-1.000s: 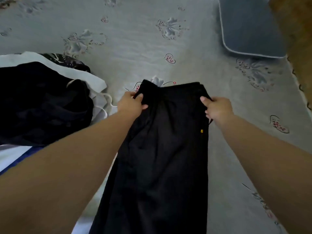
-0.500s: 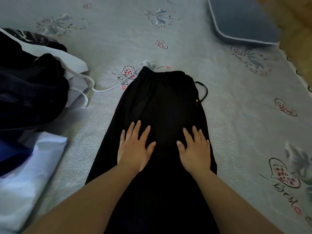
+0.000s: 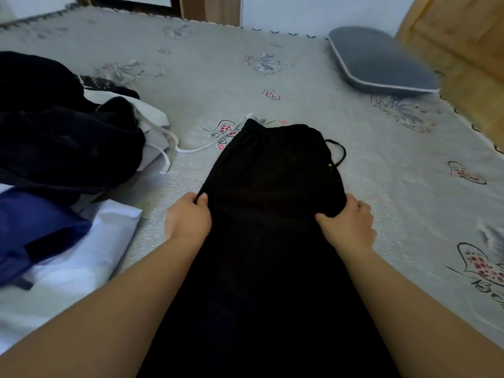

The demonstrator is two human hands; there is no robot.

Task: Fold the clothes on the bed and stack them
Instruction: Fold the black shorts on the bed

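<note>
One long black fabric garment with a gathered drawstring waist lay flat on the grey bedsheet printed with flowers and hearts, its waist end pointing away from the person. Two bare hands were on it. The left hand pinched the garment's left edge, thumb and fingers curled round the cloth. The right hand gripped the right edge at the same level, thumb on top, fingers curled about the fabric. Between the two grips the black cloth lay smooth.

Beyond the right-hand grip: one black cord loop and one small yellow tag, both at the garment's right side near the waist. Beyond the left-hand grip: one white cord trailing across the sheet, well apart from the fingers.

Left of the left-hand grip: one heap of unfolded clothes, dark navy and black pieces over white ones; the number of pieces could not be told. Nearer the person in that heap: one blue piece over one white piece.

Far beyond the right-hand grip: one grey pillow with white piping, beside one wooden headboard.
</note>
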